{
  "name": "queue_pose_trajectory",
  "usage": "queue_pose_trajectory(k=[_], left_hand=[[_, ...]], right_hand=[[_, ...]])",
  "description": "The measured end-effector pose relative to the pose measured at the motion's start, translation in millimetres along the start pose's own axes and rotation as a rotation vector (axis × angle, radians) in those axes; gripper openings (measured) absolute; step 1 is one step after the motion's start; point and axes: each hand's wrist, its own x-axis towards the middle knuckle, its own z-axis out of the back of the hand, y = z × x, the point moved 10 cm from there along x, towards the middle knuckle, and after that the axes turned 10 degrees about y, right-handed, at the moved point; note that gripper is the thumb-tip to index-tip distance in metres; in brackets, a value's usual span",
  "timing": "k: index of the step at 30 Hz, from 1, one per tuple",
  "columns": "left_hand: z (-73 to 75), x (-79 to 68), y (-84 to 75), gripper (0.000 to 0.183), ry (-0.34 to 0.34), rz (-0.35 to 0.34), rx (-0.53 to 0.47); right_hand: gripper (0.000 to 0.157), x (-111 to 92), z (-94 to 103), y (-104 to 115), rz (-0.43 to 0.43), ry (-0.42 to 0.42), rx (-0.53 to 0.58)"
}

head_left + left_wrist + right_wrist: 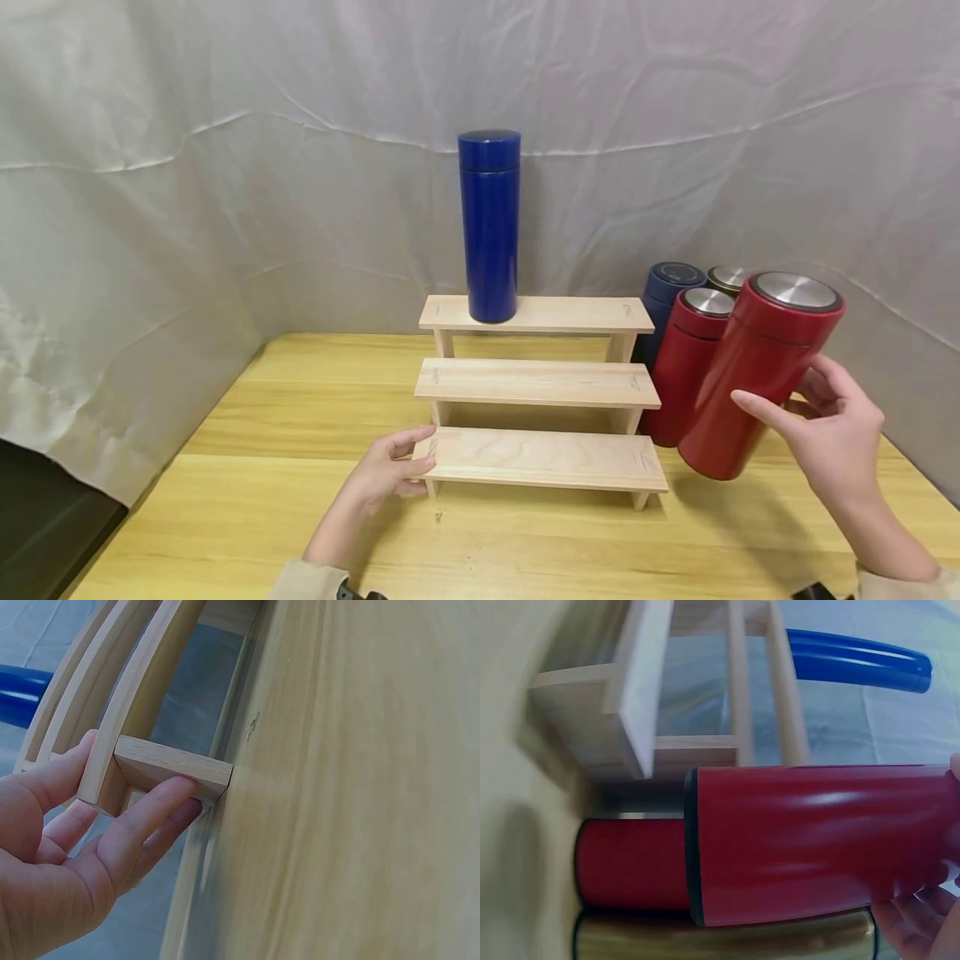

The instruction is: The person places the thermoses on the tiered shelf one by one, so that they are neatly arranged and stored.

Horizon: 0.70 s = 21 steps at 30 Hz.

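Note:
A large red thermos (757, 375) with a silver-topped lid is held tilted by my right hand (836, 425), thumb across its front and fingers behind it. The right wrist view shows its dark-edged base (694, 847) raised off the table. My left hand (382, 471) pinches the left end of the lowest step of a three-step wooden stand (540, 458). In the left wrist view, fingers (161, 806) touch the stand's short leg (176, 765). A tall blue thermos (491, 233) stands upright on the top step, left of its middle.
Right of the stand, a smaller red thermos (682, 367), a dark blue thermos (663, 304) and a gold thermos (727, 937) stand close together, partly hidden behind the held one. A grey cloth (337, 208) hangs behind the wooden table (247, 467).

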Motion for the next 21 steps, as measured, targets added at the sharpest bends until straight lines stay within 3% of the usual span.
queue_pose_trajectory(k=[13,21], left_hand=[[1.0,0.6,1.7,0.054,-0.005,0.01,-0.005],[0.9,0.3,1.1,0.053,-0.003,0.008,-0.002]], right_hand=[[0.057,14,-8.4,23,0.017,-0.008,0.099],[0.053,24,-21.9,32,0.035,0.089,0.263]])
